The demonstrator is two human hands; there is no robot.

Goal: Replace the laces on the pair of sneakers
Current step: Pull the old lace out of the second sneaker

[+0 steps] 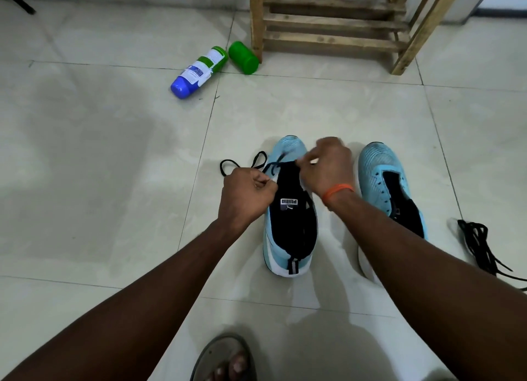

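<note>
Sneakers first: two light-blue knit sneakers with black tongues and white soles stand side by side on the pale tiled floor (pixel 114 181), toes pointing away from you and heels towards you. You are working on the left sneaker (pixel 291 238). The right sneaker (pixel 379 178) stands just beside it, and its eyelets look bare.

Your left hand (pixel 246 194) is clenched at the left flank of the left sneaker. It appears to grip the thin black lace (pixel 222 166), whose slack loops out on the floor just beyond your knuckles. Your right hand (pixel 325 167), the one with the orange wristband (pixel 338 191), sits over the toe end of the shoe's throat. Its fingers are curled down and seem to pinch the same lace where it crosses the lowest eyelets, though motion blur hides the exact pinch.

The next move turns on this, as I judge it: the shoe's long axis runs straight away from you, so the eyelet rows climb from the toe back towards your wrists. The lace's free length lies off to the left, on your left hand's side. That hand is nearer to feed slack, and the right is nearer the eyelets. Only the toe-end crossing looks threaded, so most of the job lies ahead.

A tangled heap of black laces (pixel 479 244) lies well to the right of the right sneaker. Farther off, a green bottle with a blue cap (pixel 199 70) and a green plastic cylinder (pixel 243 57) lie by the foot of a slatted wooden stand (pixel 328 20).
</note>
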